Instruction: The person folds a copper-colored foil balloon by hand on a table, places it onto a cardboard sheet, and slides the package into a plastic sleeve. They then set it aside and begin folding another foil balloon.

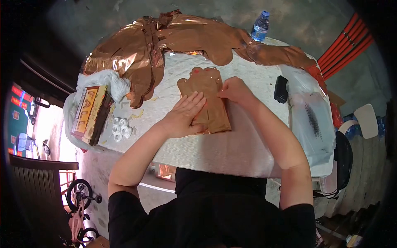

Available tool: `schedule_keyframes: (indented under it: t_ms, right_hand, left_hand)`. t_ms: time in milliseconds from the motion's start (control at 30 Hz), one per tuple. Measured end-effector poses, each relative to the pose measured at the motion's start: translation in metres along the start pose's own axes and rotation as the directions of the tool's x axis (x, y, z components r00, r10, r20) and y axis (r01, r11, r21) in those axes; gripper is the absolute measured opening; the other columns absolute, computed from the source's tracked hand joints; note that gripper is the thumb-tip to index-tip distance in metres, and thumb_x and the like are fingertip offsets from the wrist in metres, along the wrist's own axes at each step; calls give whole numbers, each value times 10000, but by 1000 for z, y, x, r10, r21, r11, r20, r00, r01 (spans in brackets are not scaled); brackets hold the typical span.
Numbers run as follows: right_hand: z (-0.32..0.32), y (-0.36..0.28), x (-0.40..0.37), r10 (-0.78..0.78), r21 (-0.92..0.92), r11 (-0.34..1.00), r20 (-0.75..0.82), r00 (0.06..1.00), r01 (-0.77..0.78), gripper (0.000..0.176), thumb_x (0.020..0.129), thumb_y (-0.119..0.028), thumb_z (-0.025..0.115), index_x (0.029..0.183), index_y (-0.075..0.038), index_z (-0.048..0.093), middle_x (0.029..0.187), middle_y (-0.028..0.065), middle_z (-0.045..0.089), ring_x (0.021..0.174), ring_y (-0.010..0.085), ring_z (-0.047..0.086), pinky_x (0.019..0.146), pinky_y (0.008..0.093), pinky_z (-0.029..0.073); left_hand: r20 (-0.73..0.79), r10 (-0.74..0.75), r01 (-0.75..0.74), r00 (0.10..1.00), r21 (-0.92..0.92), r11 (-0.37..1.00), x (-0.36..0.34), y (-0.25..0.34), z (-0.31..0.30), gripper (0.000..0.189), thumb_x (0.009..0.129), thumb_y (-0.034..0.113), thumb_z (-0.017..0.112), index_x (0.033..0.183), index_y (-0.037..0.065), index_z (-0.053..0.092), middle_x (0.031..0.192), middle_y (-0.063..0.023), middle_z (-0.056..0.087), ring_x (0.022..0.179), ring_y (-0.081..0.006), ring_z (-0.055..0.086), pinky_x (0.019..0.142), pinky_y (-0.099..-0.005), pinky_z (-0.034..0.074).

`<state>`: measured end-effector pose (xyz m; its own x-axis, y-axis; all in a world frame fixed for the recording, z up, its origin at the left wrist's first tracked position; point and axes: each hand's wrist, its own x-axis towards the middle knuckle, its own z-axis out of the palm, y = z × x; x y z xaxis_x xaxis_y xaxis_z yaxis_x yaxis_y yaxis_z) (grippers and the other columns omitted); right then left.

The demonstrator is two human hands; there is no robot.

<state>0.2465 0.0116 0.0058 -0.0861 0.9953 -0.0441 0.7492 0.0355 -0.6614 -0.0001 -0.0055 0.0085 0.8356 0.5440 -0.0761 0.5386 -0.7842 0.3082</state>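
A flat copper-coloured foil piece (214,110) with a lobed top edge lies on the white-covered table (248,142) in front of me. My left hand (185,114) rests flat on its left side, fingers stretched out over the foil. At the upper right edge of the piece, my right hand (236,91) has its fingers pinched together at the foil's rim. Whatever is between those fingertips is too small to make out. Small reddish spots show near the top of the foil piece.
More copper foil shapes (198,39) spread along the far edge. A water bottle (260,27) stands behind them. On the left are a box (89,113), white rolls (121,129) and a plastic bag (107,84). A black object (281,89) and plastic sheeting (312,120) lie right.
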Motion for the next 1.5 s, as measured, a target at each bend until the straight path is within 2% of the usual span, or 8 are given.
schedule_keyframes:
  t_ms: [67,400,500,600,833,1033,1100,1500]
  right_hand:
    - [-6,-8,4,169,184,966,78,983,-181,258,713,-169,763,575,-10,614,524,62,583,410,116,516,363,263,383]
    - [-12,-1,36,290,162,925,280,915,-343,221,682,-108,767,573,-39,588,549,63,603,420,106,524,359,241,352]
    - [-12,3,35,249,169,935,311,917,-311,202,690,-102,758,593,-56,587,527,42,571,421,93,501,369,230,336]
    - [-6,4,25,130,273,943,218,967,-189,212,702,-80,749,612,-57,559,532,22,546,430,80,487,380,233,342]
    - [0,7,6,-51,350,936,70,996,23,194,775,-36,704,689,-43,529,580,9,562,465,64,499,416,226,369]
    - [5,14,-14,-133,470,871,-62,989,147,152,801,-29,685,769,-39,537,593,-11,546,487,44,484,431,220,365]
    - [6,14,-21,-92,480,871,-42,995,101,149,798,-22,686,771,-37,540,587,-24,520,498,38,472,446,219,369]
    - [3,-3,-48,-165,532,817,-158,973,225,137,824,19,661,808,-32,535,622,-30,519,545,24,471,484,202,391]
  left_hand:
    - [-9,-4,3,1000,-15,1000,0,0,1,864,858,513,541,1473,11,201,1546,-172,168,1449,-285,98,1178,-391,81]
    - [-134,39,-53,990,-105,993,-2,-2,0,848,812,352,691,1461,27,251,1491,-204,290,1410,-295,245,1150,-401,186]
    - [-171,-165,10,971,-664,748,-6,-17,-4,682,774,178,745,1356,18,427,1311,-151,493,1202,-234,483,1020,-340,378]
    - [-415,-493,151,765,-628,763,-6,-36,-9,475,756,75,744,1187,8,556,1034,-43,565,898,-121,533,802,-259,459]
    - [-415,-533,186,737,-634,751,6,-51,1,408,774,188,741,1079,-37,591,863,-72,602,752,-138,561,683,-277,474]
    - [-289,-600,228,746,-735,638,9,-51,-8,402,784,198,734,1037,-75,581,782,-73,613,651,-137,572,590,-261,477]
    - [45,-535,269,844,-898,348,9,-56,-14,214,862,156,672,958,-24,608,730,-21,606,538,-75,540,458,-203,416]
    - [320,-281,323,905,-946,-39,17,-77,-15,166,839,122,670,736,53,558,644,-23,590,494,-81,545,367,-193,363]
